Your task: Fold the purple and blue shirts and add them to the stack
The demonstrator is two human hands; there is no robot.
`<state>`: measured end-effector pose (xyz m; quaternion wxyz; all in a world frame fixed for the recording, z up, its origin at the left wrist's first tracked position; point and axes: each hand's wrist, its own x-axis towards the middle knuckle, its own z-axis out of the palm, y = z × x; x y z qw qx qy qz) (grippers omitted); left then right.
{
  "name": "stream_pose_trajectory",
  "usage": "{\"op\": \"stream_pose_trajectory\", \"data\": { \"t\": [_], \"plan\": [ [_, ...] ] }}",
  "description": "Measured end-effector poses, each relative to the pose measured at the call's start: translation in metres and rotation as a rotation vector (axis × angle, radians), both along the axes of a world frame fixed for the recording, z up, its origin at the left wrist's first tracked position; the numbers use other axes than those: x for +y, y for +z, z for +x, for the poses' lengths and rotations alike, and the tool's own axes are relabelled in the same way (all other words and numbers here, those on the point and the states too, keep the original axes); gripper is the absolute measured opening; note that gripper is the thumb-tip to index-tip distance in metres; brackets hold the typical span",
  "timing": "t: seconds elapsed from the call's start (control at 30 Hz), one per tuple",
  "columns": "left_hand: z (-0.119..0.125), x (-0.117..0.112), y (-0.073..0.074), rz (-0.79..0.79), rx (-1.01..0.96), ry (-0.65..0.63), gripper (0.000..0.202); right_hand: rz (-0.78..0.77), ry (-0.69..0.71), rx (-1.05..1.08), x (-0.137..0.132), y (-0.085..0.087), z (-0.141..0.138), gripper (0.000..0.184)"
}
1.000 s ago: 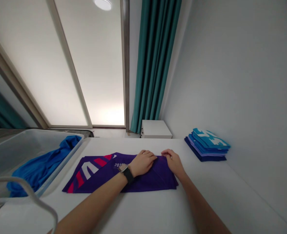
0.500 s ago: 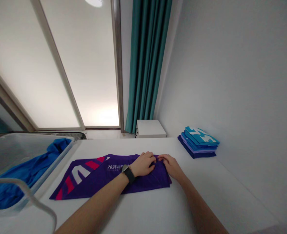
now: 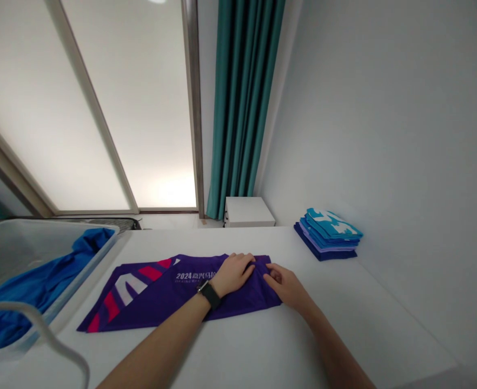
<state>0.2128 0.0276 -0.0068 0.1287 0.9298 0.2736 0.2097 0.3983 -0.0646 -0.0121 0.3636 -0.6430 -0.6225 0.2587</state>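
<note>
A purple shirt (image 3: 157, 302) with pink and white stripes and "2024" lettering lies folded lengthwise into a long strip across the white table. On its right part rests my left hand (image 3: 233, 273), fingers stretched out over the fabric and pressing on it, with a dark watch (image 3: 209, 294) at the wrist. My right hand (image 3: 284, 285) is at the strip's right end, its thumb and curled fingers pinching the edge of the cloth. Part of the lettering is hidden under my left hand.
A stack of folded blue and purple garments (image 3: 330, 235) stands at the back right by the wall. On the left is a translucent bin (image 3: 114, 235) with blue cloth (image 3: 55, 275) in it. A pale curved handle or tube (image 3: 39, 321) crosses the lower left. Behind the table stands a white cabinet (image 3: 250, 212).
My right hand has moved from the shirt's upper right corner down along its right edge. The fingers of my left hand have flattened on the fabric. The view has shifted slightly.
</note>
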Motion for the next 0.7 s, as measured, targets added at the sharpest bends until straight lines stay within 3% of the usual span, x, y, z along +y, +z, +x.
{"op": "stream_pose_trajectory", "data": {
  "t": [0.13, 0.33, 0.43, 0.7],
  "plan": [
    [-0.001, 0.000, 0.005, 0.007, 0.014, -0.014, 0.017, 0.038, 0.046, -0.028, -0.002, 0.001, -0.002, 0.046],
    [-0.015, 0.009, 0.018, 0.039, 0.080, 0.042, 0.040, 0.048, 0.017, -0.224, -0.001, -0.002, -0.004, 0.050],
    [-0.023, 0.018, 0.018, 0.027, 0.090, 0.085, 0.040, 0.004, -0.021, -0.359, -0.002, -0.005, -0.008, 0.052],
    [-0.027, 0.031, 0.010, -0.050, -0.038, 0.041, 0.033, -0.116, -0.134, -0.729, -0.004, -0.002, -0.019, 0.051]
  ]
}}
